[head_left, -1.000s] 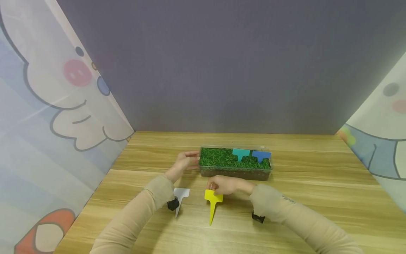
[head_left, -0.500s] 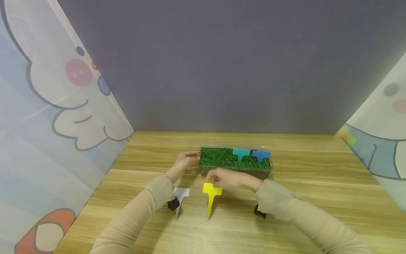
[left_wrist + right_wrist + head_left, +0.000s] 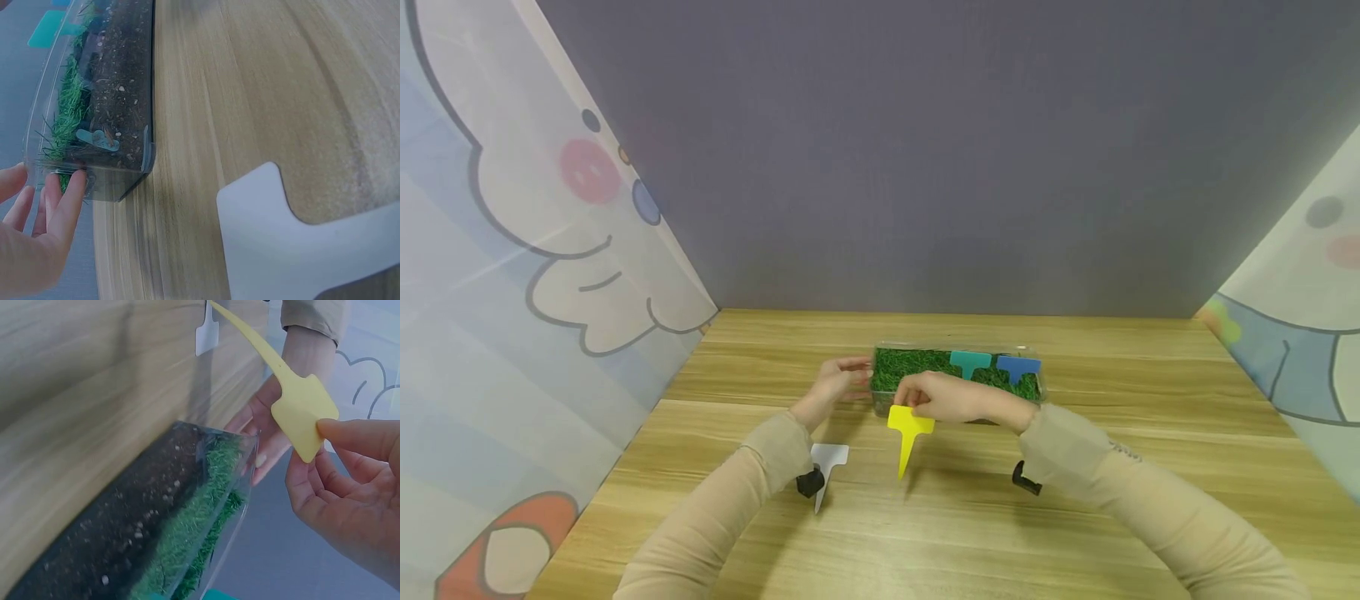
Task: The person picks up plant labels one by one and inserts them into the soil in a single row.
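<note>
My right grip (image 3: 942, 396) is clamped on the yellow tag (image 3: 911, 423), thumb on one face of its broad head and fingers behind. I hold it above the tabletop (image 3: 1150, 433), in front of the left half of the clear planter (image 3: 882, 407), its narrow stem pointing down. My left grip (image 3: 833, 385) is relaxed, fingers apart and fairly straight, the tips seeming to touch the planter's left end. Inside the planter, green grass (image 3: 898, 365) tops dark soil (image 3: 125, 512); a teal tag (image 3: 970, 361) and a blue tag (image 3: 1018, 366) stand in its right half. A white tag (image 3: 830, 456) lies below my left wrist, partly hidden by a black wrist piece (image 3: 810, 481).
</note>
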Demonstrator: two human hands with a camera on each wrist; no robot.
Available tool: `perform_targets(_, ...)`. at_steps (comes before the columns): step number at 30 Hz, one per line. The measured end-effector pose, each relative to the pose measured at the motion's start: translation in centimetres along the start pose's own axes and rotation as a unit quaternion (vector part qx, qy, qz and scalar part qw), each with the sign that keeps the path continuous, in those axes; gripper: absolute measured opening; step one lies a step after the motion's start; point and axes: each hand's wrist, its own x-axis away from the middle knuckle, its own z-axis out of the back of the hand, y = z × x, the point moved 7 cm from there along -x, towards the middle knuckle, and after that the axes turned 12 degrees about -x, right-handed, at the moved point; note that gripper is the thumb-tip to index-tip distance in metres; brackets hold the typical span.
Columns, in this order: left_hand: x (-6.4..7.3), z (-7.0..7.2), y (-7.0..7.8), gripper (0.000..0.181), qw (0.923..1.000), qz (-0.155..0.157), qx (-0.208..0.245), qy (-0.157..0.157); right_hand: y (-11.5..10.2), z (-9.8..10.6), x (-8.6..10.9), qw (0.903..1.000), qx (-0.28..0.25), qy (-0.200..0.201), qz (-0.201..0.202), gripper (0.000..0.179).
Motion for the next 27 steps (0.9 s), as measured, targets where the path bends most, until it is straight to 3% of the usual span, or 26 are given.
perform_targets(9,0.1,-0.1,0.1,0.034,1.0,-0.005,-0.006,-0.001,-0.5,1.9,0.3,0.9993,0.025,0.027,-0.004,0.02)
perform_targets(16,0.1,-0.1,0.1,0.035,1.0,0.001,0.003,0.0,-1.1,3.4,0.4,0.9977,0.027,0.058,0.024,0.021)
perform_targets(23,-0.1,-0.2,0.1,0.035,1.0,0.001,0.007,0.003,-1.5,4.6,0.2,0.9943,0.041,0.098,0.008,0.023)
perform_targets(27,0.6,-0.3,0.7,0.037,0.9999,-0.002,0.008,-0.008,-1.7,5.5,0.1,0.9902,0.054,0.129,0.008,0.024)
